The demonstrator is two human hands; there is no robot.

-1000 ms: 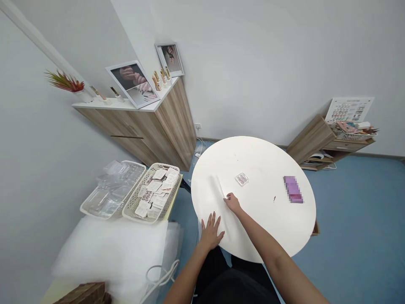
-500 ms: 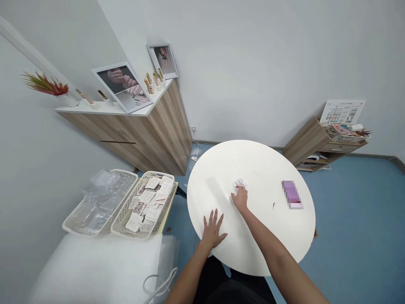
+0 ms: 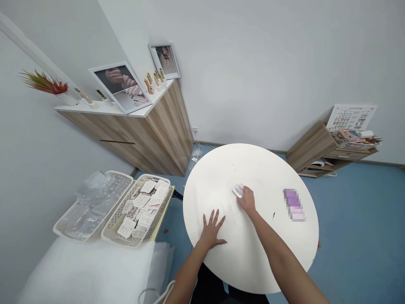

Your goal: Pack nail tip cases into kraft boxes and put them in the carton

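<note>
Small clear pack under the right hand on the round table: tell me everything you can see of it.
The small clear plastic case is a shallow, roughly rectangular pack with rounded corners, holding pale pink items too small to identify. It sits on the round white table, near the table's middle, angled to the table's edge. The fingers of the right hand touch its right end, though whether they grip it cannot be told. Any lid or latch is too small to make out.

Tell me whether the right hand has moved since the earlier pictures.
Yes: the right hand has slid forward over the round white table, toward the pixelated purple box, and now touches the small clear case.
</note>
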